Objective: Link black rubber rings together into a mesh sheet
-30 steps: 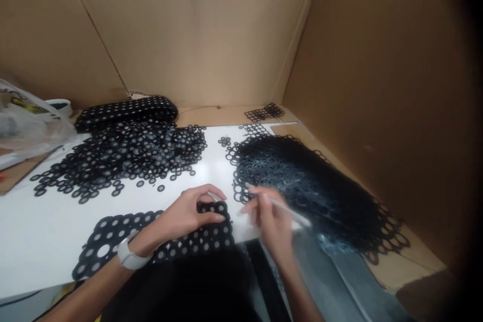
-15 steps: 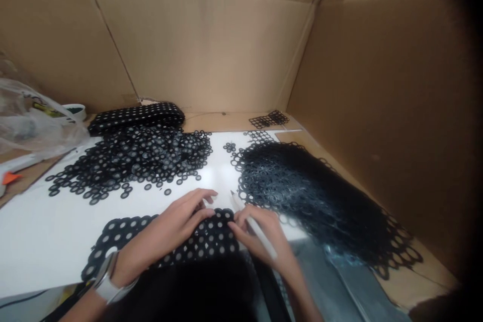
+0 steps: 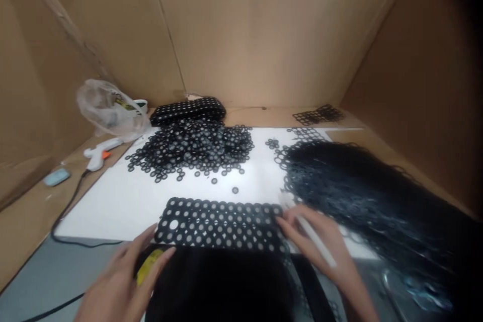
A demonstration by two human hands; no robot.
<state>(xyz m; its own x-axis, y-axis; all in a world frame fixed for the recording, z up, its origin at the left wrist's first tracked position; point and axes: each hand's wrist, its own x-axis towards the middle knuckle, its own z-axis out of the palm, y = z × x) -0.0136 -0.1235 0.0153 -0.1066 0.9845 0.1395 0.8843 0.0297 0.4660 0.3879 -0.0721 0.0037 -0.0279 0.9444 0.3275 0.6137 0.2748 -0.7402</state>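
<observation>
A black mesh strip of joined rings with grey discs in them [image 3: 222, 226] lies at the white board's front edge. One ring near its left end shows bright white. My left hand [image 3: 121, 282] is at the strip's left end, thumb and fingers apart, slightly blurred; whether it touches the strip I cannot tell. A yellow thing [image 3: 149, 265] shows between its thumb and fingers, lower down. My right hand [image 3: 320, 239] is closed round a white pen [image 3: 319, 242], its tip blurred and pointing away from me. The right thumb and fingertips rest at the strip's right end.
Loose black rings with grey centres [image 3: 192, 148] are heaped behind. A dark pile of ring netting [image 3: 350, 181] spreads along the right. A dotted black bundle [image 3: 188, 109], plastic bag [image 3: 113, 113], white glue gun [image 3: 98, 155] with cable and pale blue object [image 3: 57, 177] stand left. Cardboard walls [image 3: 264, 35] enclose the table.
My left hand has moved from the strip's middle to its left end, uncovering the strip. My right hand keeps the pen at the right end. The view has swung left.
</observation>
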